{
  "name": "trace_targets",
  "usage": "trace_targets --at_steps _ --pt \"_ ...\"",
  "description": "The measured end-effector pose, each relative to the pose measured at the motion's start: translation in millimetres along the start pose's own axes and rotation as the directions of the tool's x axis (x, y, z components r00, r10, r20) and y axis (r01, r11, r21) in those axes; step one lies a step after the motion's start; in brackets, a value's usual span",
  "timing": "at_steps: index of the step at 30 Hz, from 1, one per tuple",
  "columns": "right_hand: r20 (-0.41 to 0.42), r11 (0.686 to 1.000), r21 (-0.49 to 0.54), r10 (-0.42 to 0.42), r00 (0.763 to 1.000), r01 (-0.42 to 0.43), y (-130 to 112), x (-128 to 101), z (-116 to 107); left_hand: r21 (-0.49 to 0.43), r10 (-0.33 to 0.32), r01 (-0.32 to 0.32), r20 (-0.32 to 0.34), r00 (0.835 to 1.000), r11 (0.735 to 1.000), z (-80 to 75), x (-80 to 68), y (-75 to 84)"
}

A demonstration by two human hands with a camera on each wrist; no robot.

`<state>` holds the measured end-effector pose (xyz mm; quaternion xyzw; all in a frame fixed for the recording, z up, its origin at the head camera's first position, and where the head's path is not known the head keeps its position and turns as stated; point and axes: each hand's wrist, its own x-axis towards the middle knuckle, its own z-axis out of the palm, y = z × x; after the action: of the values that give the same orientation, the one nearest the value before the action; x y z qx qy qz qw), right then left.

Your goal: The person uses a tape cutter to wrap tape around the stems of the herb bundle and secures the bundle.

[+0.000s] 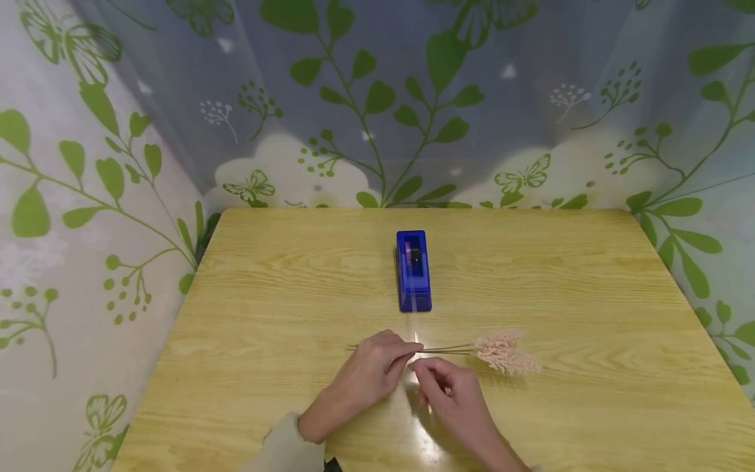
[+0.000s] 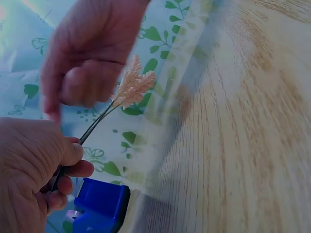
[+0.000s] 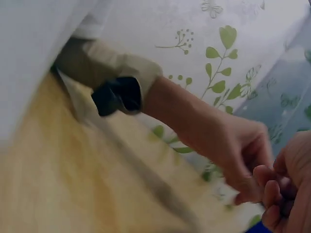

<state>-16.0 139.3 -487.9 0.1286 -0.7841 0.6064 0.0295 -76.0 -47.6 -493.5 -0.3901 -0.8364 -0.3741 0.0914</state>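
1. A small bunch of dried pink grass sprigs [image 1: 503, 353] lies on the wooden table [image 1: 590, 275] near its front edge, about midway along it, plumes toward the right edge and thin stems [image 1: 448, 349] running left into the hands.
2. The left hand [image 1: 377, 367] has its fingers curled around the stem ends; the left wrist view shows the stems [image 2: 95, 125] pinched between thumb and fingers, so the bunch is already gathered and held.
3. The right hand [image 1: 451, 387] sits just beside the left, fingertips drawn narrow at the stems; something pale and thin shows between the hands, probably a strip of tape, though I cannot tell for sure.
4. The blue tape dispenser [image 1: 413, 270] stands behind the hands, toward the table's middle, apart from both.
5. Judging from this, binding the stems is in hand: no wrap is plainly visible around them yet, so the fastening seems left to finish.
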Motion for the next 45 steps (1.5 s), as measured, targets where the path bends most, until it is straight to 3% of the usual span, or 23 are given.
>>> trace_targets --at_steps 1,2,4,6,8,10,12,15,18,23,27,38,45 --pt "0.008 0.988 -0.106 -0.109 0.994 0.109 -3 3 -5 0.008 0.002 -0.002 0.0 1.0 1.0 -0.2 0.1 0.1" --pt "0.018 0.953 -0.227 -0.204 0.979 0.203 -6 6 -9 0.014 0.004 -0.004 -0.001 1.0 1.0 -0.4 0.3 0.2" --pt "0.058 0.833 -0.454 -0.328 0.943 0.318 -9 15 -18 0.027 0.008 -0.008 -0.002 1.0 1.0 -0.8 0.4 0.3" --pt "0.127 0.704 -0.623 -0.339 0.932 0.341 -10 24 -26 0.036 0.014 -0.014 -0.004 1.0 0.999 -0.9 0.3 0.3" --pt "0.192 0.604 -0.722 -0.293 0.937 0.337 -8 32 -33 0.034 0.026 -0.026 -0.01 1.0 0.999 -0.6 -0.3 0.1" --pt "0.236 0.577 -0.748 -0.23 0.944 0.327 -7 37 -37 0.027 0.039 -0.039 -0.02 0.999 0.999 -0.3 -0.8 0.4" --pt "0.263 0.603 -0.735 -0.166 0.95 0.309 -6 41 -40 0.02 0.049 -0.049 -0.028 0.998 0.999 0.4 -1.0 0.8" --pt "0.314 0.701 -0.672 -0.021 0.949 0.238 -4 45 -42 0.023 0.05 -0.05 -0.034 0.998 0.999 2.1 -2.4 0.5" --pt "0.367 0.787 -0.603 0.126 0.922 0.133 -3 48 -45 0.042 0.05 -0.049 -0.025 0.998 0.998 3.4 -4.4 0.6" --pt "0.435 0.859 -0.509 0.198 0.878 0.058 1 50 -49 0.046 0.038 -0.037 -0.007 0.999 0.998 4.4 -6.2 1.7" --pt "0.456 0.882 -0.47 0.206 0.866 0.038 3 51 -51 0.051 0.032 -0.032 -0.002 0.999 0.998 5.2 -6.5 1.2" --pt "0.441 0.911 -0.413 0.207 0.873 -0.008 5 55 -54 0.114 0.136 -0.13 -0.044 0.99 0.985 7.4 -5.0 -3.2" --pt "0.429 0.913 -0.408 0.207 0.879 -0.016 3 59 -54 0.155 0.155 -0.147 -0.04 0.987 0.977 6.4 -2.7 -3.9"
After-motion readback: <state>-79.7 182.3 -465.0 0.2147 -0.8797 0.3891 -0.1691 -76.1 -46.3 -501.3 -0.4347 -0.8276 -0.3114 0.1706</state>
